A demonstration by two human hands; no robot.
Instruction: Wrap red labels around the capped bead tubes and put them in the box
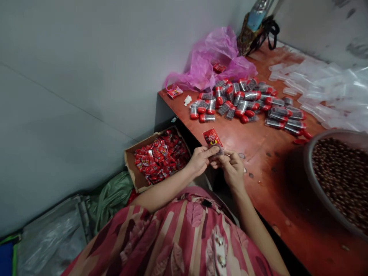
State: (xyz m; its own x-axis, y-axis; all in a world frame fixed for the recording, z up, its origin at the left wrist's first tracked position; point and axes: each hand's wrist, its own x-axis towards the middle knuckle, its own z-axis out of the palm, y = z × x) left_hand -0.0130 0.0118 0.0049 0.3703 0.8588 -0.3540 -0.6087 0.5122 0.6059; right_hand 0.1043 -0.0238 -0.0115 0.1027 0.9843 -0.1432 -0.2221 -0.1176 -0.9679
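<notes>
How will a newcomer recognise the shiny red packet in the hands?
Start at the large red-orange table. By its edge, the left hand and right hand meet, and the shiny, rectangular red packet with a yellow spot rises just above them. Similar red packets lie in the brown cardboard box, but only this one is held.

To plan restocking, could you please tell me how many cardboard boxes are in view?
1: the cardboard box beside the table, left of the left hand; others may be hidden.

Heaped tubes (239, 98) and boxed sachets (161, 153) show a packing workshop.
</notes>
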